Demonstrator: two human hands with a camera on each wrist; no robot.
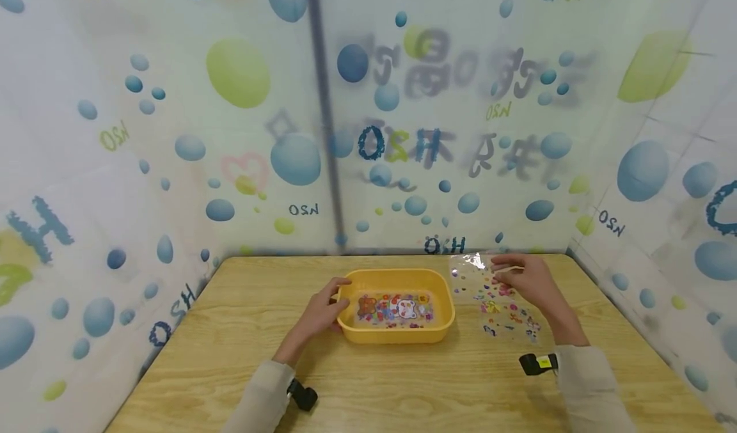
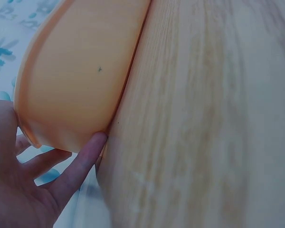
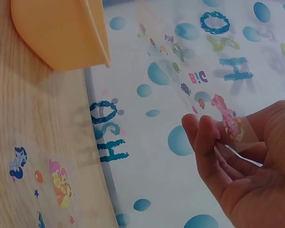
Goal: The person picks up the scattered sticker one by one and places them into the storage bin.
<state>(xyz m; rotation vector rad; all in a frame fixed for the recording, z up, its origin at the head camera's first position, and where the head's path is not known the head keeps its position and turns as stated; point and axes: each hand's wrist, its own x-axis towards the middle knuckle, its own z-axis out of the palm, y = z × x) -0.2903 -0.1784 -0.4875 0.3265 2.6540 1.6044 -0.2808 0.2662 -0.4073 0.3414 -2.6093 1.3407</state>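
Note:
A yellow plastic basin [image 1: 397, 337] stands on the table, with clear sheets of cartoon stickers [image 1: 394, 309] lying on its bottom. My left hand [image 1: 319, 311] grips the basin's left end; in the left wrist view, fingers touch the outside of the basin wall [image 2: 80, 85]. To the right of the basin, my right hand [image 1: 530, 283] pinches a transparent sticker sheet [image 1: 467, 274] between thumb and fingers. That sheet hangs raised in the right wrist view, with a pink pony sticker [image 3: 227, 118] near the fingertips. Below it, another clear sticker sheet [image 1: 509, 323] lies on the table.
The wooden table [image 1: 403, 388] reaches back to a curtain [image 1: 437, 119] printed with blue and green bubbles. More of this curtain hangs on both sides. A dark pole [image 1: 325, 100] shows behind it. Small black cameras are strapped at both wrists.

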